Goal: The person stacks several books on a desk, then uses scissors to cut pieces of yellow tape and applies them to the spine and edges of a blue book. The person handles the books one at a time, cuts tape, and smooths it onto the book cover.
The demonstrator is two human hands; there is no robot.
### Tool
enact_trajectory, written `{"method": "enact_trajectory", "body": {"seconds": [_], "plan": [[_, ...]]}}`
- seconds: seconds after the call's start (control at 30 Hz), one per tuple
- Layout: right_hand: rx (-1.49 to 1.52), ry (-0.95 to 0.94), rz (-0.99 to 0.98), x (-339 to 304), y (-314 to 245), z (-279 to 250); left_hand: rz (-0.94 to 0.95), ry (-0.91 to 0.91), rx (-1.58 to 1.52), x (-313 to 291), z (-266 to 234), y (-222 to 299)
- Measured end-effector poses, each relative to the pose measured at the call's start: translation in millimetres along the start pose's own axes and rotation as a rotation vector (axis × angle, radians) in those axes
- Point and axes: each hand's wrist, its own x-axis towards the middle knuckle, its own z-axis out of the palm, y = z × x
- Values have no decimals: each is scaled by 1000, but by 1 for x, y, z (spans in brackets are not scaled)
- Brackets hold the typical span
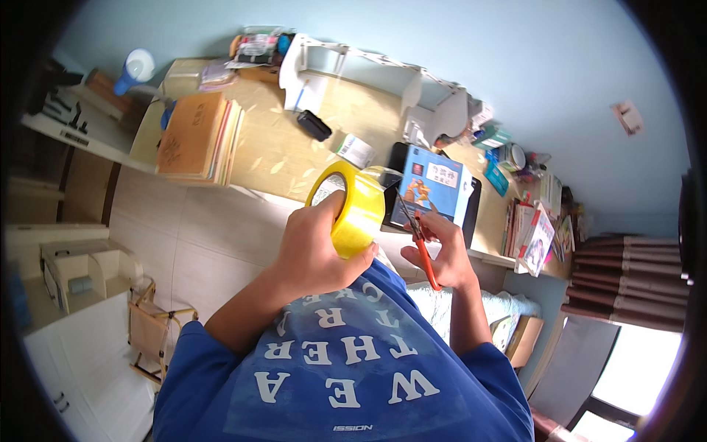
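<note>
My left hand (313,247) is closed around a wide roll of yellow tape (364,214), its thumb reaching into the core. A clear strip seems to lead off the roll's upper right side toward the desk. Red-handled scissors (425,259) are in my right hand (449,258), with the dark blades pointing up and away from me. Their tips are close to the roll's right side, in front of a blue illustrated book (442,173). Whether the blades touch the strip, I cannot tell. The book lies on a black item at the desk's front edge.
The wooden desk (269,136) spans the far side, bearing a stack of books (197,140), a black case (314,125), a small white box (356,150) and a white rack (294,62). More books (534,236) stand at right. A folding chair (151,324) is at lower left.
</note>
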Motion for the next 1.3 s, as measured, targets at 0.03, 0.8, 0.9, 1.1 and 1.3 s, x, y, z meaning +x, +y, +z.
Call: {"method": "enact_trajectory", "body": {"seconds": [0.03, 0.8, 0.9, 1.1, 1.3], "plan": [[-47, -1, -42, 1, 0, -6, 4, -24, 17, 3, 5, 2], [-230, -98, -184, 42, -17, -44, 74, -36, -52, 13, 24, 1], [-242, -84, -223, 48, -20, -44, 78, -60, -47, 14, 20, -3], [-263, -65, -278, 60, -26, -41, 83, -48, -26, 18, 15, -6], [-303, -42, -305, 67, -26, -37, 97, -30, -20, 23, 9, -8]]}}
